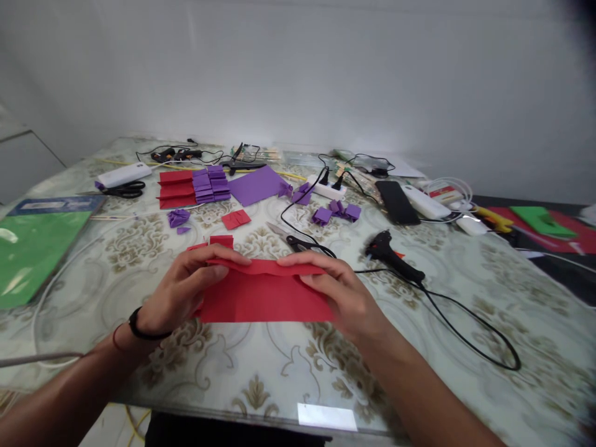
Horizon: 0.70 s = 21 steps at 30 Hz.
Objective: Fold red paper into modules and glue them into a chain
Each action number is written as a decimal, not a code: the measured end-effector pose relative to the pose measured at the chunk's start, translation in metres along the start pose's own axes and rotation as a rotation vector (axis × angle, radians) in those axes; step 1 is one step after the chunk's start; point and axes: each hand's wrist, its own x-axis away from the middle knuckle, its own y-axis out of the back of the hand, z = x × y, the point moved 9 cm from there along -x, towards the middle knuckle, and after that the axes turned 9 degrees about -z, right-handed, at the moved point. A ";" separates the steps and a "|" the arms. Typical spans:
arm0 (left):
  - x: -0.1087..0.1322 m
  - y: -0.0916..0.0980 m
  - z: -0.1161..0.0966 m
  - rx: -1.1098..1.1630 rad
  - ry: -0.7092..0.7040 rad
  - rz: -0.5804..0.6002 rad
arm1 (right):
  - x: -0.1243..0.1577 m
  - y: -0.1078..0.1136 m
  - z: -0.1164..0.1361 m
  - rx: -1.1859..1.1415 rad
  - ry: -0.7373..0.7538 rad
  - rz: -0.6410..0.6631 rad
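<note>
red paper (267, 301) spans between both hands (179, 287), far edge apparently folded.

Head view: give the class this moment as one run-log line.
left hand: grips red paper | right hand: grips same paper | far edge: bent over | glue gun: on table, right

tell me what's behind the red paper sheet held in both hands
Behind the red paper sheet lie small red paper pieces, partly hidden by the left hand, and black-handled metal scissors. Whatever the sheet itself covers cannot be seen.
</note>
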 end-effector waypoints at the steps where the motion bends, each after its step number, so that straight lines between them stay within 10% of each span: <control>1: 0.000 0.001 0.000 -0.024 -0.006 -0.005 | 0.000 -0.001 0.000 0.010 0.015 0.011; 21: -0.003 0.000 -0.006 -0.342 -0.117 -0.063 | -0.005 0.002 -0.013 0.020 0.007 -0.068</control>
